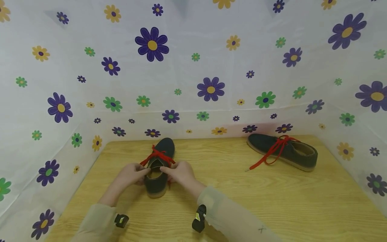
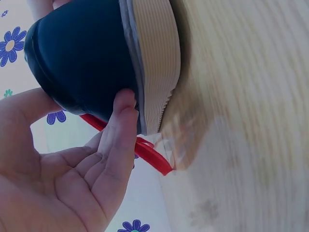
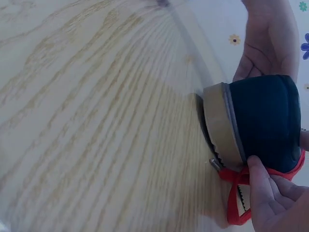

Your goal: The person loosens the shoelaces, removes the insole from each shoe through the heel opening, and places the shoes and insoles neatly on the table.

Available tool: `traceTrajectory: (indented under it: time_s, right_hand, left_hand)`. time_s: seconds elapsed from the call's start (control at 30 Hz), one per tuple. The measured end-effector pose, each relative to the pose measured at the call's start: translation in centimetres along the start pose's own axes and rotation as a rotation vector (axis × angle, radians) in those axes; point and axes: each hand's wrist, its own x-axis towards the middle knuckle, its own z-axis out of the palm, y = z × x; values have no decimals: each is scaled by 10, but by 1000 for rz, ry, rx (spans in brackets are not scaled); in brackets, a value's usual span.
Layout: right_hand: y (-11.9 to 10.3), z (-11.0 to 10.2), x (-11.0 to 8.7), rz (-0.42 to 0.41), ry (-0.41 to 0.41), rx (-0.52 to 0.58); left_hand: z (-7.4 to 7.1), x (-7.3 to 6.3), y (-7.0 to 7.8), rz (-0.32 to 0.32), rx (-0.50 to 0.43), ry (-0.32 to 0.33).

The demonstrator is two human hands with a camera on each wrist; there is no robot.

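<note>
Dark shoe (image 1: 156, 163) sits between left hand (image 1: 133, 174) and right hand (image 1: 180, 173), each pinching one side, about equally near. Long axis runs forward: heel (image 1: 155, 188) close, toe (image 1: 166, 144) far. Second shoe (image 1: 290, 155) well right on the tabletop (image 1: 211, 174).

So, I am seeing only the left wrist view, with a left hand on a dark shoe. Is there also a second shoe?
Observer: Yes, in the head view another dark shoe stands farther right on the table.
Operator: And where does the toe of the held shoe point?
Observer: Away from the person, toward the flowered backdrop.
Operator: Its far side is hidden for me; what is there?
Observer: The right hand grips it there, thumb at the opening.
</note>
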Motion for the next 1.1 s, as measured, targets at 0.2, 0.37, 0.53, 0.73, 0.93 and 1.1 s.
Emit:
traceTrajectory:
  time_s: [0.2,0.37,0.53,0.73,0.93,1.1]
  right_hand:
    - [0,-9,1,-3,-25,-3]
    - [2,-21,3,-36,-6,-136]
    - [3,-33,3,-73,-25,-211]
    - [10,-48,2,-90,-66,-213]
    - [16,-68,-1,-150,-93,-242]
    - [19,-84,-7,-212,-126,-268]
  left_hand:
    - [7,4,-3,-45,-107,-23]
    - [13,5,-4,-61,-232,-71]
    - [19,1,1,-64,-282,-100]
    - [36,-2,5,-61,-349,-91]
    - [49,-7,16,-29,-426,-83]
    - [57,-14,24,1,-446,-103]
